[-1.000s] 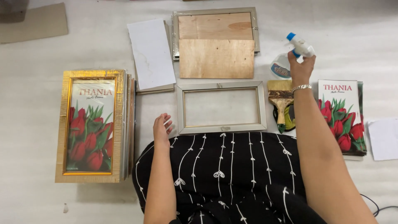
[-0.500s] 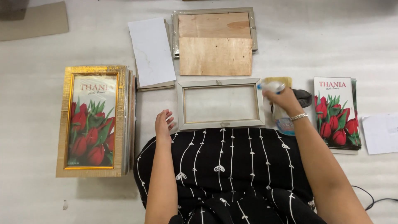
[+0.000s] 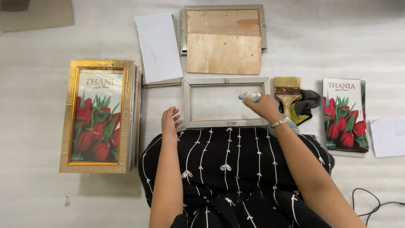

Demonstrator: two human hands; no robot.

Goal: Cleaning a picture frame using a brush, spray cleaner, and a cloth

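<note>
From the head view, taking the silver picture frame (image 3: pixel 227 102) as the landmark: well to its left lies a stack of gold frames (image 3: pixel 101 115), the top one holding a tall print of red tulips on white. To its right, past a wide paintbrush (image 3: pixel 287 90) resting on a dark and yellow-green cloth (image 3: pixel 307 104), lies a pile of matching tulip prints (image 3: pixel 346 114). Beyond it sit a plywood backing board (image 3: pixel 224 53) on another silver frame, and a white sheet (image 3: pixel 159 47) beside that. The silver frame is a flat rectangle with pale glass, lying directly in front of the person's lap. The right hand (image 3: pixel 266 107) is closed around a spray bottle (image 3: pixel 250 97), its blue-and-white nozzle over the glass. The left hand (image 3: pixel 169 122) rests loosely open and empty just beside the frame's left edge.
</note>
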